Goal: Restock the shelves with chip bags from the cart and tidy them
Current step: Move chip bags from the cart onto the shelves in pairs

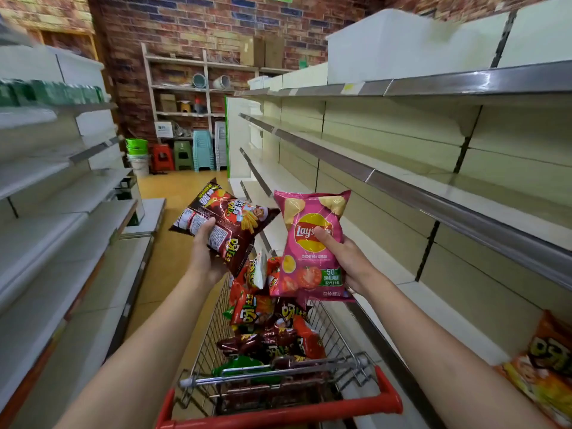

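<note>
Hands above cart [340, 351]: left hand [206, 255] fingers curled round brown bag [226, 221]; right hand [343, 258] thumb and fingers clamp pink bag [312, 243]. More bags [272, 329] heaped in cart; orange bag [544, 366] at right shelf [464, 209] edge.

Each hand grips a bag — left hand [206, 252] brown bag [223, 218], right hand [342, 258] pink bag [309, 243].

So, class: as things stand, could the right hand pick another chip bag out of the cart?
Probably not: the right hand already grips the pink Lay's bag, which hangs over the cart.
</note>
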Tool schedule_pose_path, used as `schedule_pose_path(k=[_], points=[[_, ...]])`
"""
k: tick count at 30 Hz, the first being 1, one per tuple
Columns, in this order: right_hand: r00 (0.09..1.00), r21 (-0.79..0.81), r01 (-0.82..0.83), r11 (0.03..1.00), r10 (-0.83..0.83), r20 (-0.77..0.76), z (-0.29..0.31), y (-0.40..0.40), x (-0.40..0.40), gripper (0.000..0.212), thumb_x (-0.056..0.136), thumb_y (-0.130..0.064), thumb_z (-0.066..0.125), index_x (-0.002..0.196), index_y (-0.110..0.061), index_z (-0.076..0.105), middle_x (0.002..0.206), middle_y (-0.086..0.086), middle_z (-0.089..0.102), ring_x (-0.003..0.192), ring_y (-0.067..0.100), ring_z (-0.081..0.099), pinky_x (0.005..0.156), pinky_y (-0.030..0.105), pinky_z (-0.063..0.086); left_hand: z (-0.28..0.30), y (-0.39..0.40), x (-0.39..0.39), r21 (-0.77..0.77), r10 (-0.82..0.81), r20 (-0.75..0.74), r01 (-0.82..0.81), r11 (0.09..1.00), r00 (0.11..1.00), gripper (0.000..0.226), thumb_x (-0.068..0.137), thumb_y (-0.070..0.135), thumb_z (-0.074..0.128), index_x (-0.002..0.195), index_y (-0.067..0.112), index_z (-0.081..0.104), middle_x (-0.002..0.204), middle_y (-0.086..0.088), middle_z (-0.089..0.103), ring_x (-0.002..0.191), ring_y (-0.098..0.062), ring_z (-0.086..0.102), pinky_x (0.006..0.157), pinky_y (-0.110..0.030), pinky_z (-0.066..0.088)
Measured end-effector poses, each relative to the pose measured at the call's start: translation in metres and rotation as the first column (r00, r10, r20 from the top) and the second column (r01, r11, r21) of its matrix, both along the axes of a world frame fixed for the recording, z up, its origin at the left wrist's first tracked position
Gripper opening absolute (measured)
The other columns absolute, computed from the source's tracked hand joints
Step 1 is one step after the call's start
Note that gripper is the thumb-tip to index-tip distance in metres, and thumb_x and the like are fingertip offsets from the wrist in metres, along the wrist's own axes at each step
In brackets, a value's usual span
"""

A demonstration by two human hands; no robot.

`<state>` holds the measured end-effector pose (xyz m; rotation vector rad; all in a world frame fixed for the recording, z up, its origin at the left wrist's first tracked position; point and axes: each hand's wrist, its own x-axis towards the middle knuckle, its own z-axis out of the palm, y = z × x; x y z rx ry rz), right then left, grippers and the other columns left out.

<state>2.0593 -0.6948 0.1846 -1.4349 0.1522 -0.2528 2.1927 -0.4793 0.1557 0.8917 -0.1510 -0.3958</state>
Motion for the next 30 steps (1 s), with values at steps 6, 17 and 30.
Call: schedule_pose_path(k=[6, 17, 30], points=[[1.0, 0.017, -0.006, 1.0, 0.006, 0.029, 0.013, 0.0, -0.006, 0.056, 0.07, -0.042, 0.069, 0.119, -0.019, 0.056, 0.102, 0.005, 0.074, 0.087, 0.022, 0.072, 0.074, 0.034, 0.058, 0.008, -0.016, -0.013, 0.338, 0.079, 0.163, -0.131, 0.932, 0.984, 0.073, 0.061, 0.036, 0.086, 0.122, 0.01, 0.054, 0.117, -0.017, 0.066, 0.101, -0.034, 0.067, 0.092, -0.05, 0.052], [0.995, 0.052, -0.094, 0.994, 0.096, -0.031, 0.012, -0.003, -0.021, 0.047, 0.071, -0.042, 0.067, 0.11, -0.019, 0.057, 0.094, 0.005, 0.075, 0.081, 0.02, 0.072, 0.071, 0.032, 0.059, 0.023, -0.053, -0.051, 0.531, -0.191, 0.226, 0.044, 0.846, 0.955, 0.03, 0.098, 0.035, 0.046, 0.115, 0.01, 0.046, 0.107, -0.013, 0.057, 0.094, -0.027, 0.059, 0.088, -0.047, 0.05], [0.996, 0.134, -0.047, 0.99, 0.058, -0.074, 0.008, -0.021, -0.039, 0.047, 0.074, -0.046, 0.065, 0.111, -0.017, 0.058, 0.1, 0.008, 0.074, 0.091, 0.025, 0.07, 0.087, 0.041, 0.055, 0.005, -0.05, -0.059, 0.518, -0.615, 0.752, -0.79, 0.329, 0.237, 0.121, 0.078, 0.008, 0.075, 0.133, 0.063, -0.017, 0.132, -0.017, 0.036, 0.101, -0.031, 0.056, 0.078, -0.037, 0.056]])
